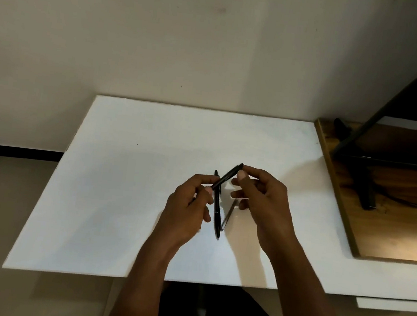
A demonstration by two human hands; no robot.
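The fingers (242, 174) of the right hand (262, 200) pinched the far end of a black pen (227, 177), thumb and forefinger closed on its cap end. The left hand (188, 207) gripped the near end, its fingers curled round the barrel. The pen hung slanted between the two hands, above the middle of the white desk (119, 199). It looked light, stiff and smooth, a thing that would probably twist or slip in a loose pinch, so the barrel near each end seemed the best hold, with a short pull along its length if the cap or tip was to come off. A second pen (217, 211), also black, ran from behind the left fingers down towards the person, its tip low by the desk; whether it lay flat or was held too could not be told. Beside it was a thin grey streak (229, 214), either a shadow or a slim metal part, too dim to tell which. No brand, label or writing could be read on either pen. To the right a brown wooden board (389, 230) lay on the desk, with dark bars across it.
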